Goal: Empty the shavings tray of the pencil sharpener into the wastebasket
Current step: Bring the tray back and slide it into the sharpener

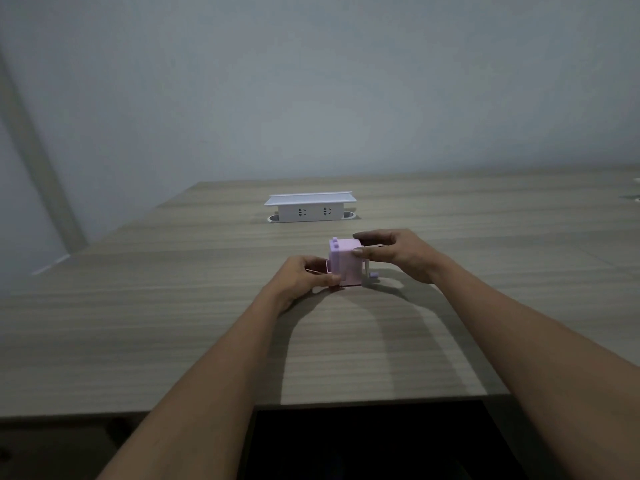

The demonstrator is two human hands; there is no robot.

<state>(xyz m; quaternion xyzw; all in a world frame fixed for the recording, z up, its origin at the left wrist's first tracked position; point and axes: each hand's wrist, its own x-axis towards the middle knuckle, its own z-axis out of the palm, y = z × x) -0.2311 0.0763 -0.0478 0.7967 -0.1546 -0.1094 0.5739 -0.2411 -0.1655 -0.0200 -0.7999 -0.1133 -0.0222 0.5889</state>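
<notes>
Shavings tray (320, 268) sits partly drawn from the pink sharpener (346, 263) on the desk (173, 306): your left hand (304, 277) pinches it, right hand (391, 252) grips the body. Emptying remains; no wastebasket shows.

Pink box-shaped pencil sharpener (346, 262), upright on the table (173, 323), roughly mid-surface. Small studs along top left edge. Pale crank handle (372, 276) projecting low on right side. Shavings tray (320, 268) apparently drawn partway out on left side, thin-walled and pale; contents not discernible in dim light. Gripped at top by right hand (391, 252), at tray side by left hand (304, 275).
</notes>
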